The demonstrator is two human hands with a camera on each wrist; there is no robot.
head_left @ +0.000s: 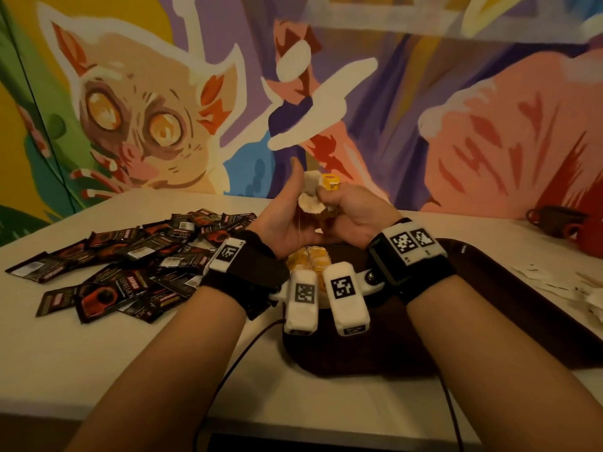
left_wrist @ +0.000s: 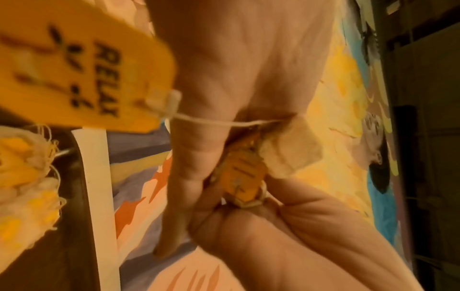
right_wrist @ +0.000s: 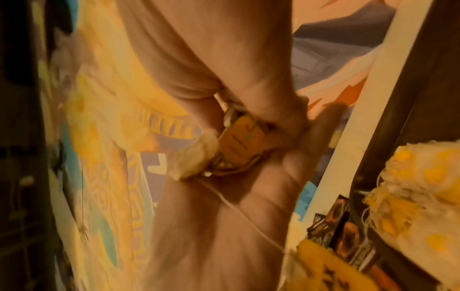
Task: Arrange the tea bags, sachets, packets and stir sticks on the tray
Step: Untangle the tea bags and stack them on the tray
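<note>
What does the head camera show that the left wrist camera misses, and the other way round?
Only the head view shows the heap of dark red-and-black sachets on the pale table, the red cups and the dark brown tray. Only the left wrist view shows a yellow paper tag printed RELAX hanging on a white string. Both show the left hand and right hand holding white tea bags with yellow tags.
</note>
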